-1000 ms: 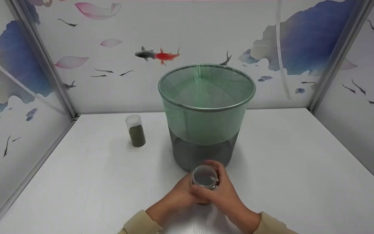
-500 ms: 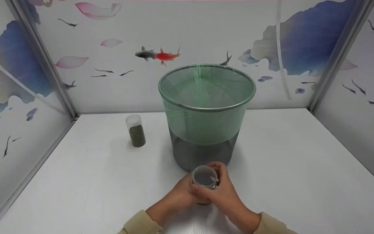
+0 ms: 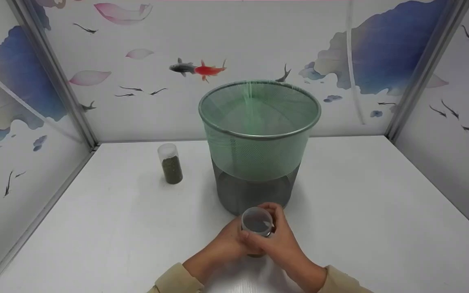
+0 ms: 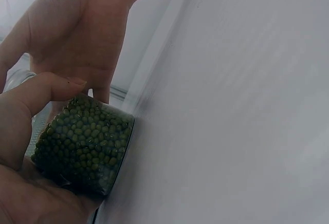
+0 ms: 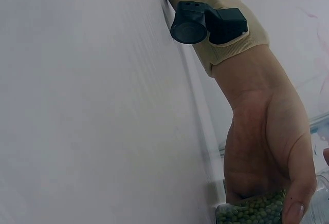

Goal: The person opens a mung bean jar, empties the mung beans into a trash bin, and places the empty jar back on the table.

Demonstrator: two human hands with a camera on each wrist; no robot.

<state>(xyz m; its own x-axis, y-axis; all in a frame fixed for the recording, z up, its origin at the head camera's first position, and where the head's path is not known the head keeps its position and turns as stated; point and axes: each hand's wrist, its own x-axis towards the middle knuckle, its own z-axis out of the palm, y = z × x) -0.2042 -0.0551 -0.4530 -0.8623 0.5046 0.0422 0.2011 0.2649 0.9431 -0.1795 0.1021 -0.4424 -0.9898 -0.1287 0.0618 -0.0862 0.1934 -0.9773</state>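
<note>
Nearest to me, beige sleeves end above my wrists, and both my hands are grasping one thing. My left hand is curled around the left side of a clear cylindrical jar, and my right hand wraps it from the right, with the thumb across the near side. The jar stands about upright at the near middle of the smooth white surface. Whether its base touches there, I cannot say with certainty; also I cannot tell if a lid is on it. Low inside are small green beans. To hold it well, I think I should press evenly from both sides, only firmly enough, because the smooth wall may slip. It is wise to leave the mouth upright, since loose beans could spill.

Just beyond my fingers is a tall round mesh bin, green above and dark grey below; I must be careful not to knock it. Farther, to the left, a second clear cylinder with green filling stands well apart from my hands. At the far end is the white wall with painted fish.
</note>
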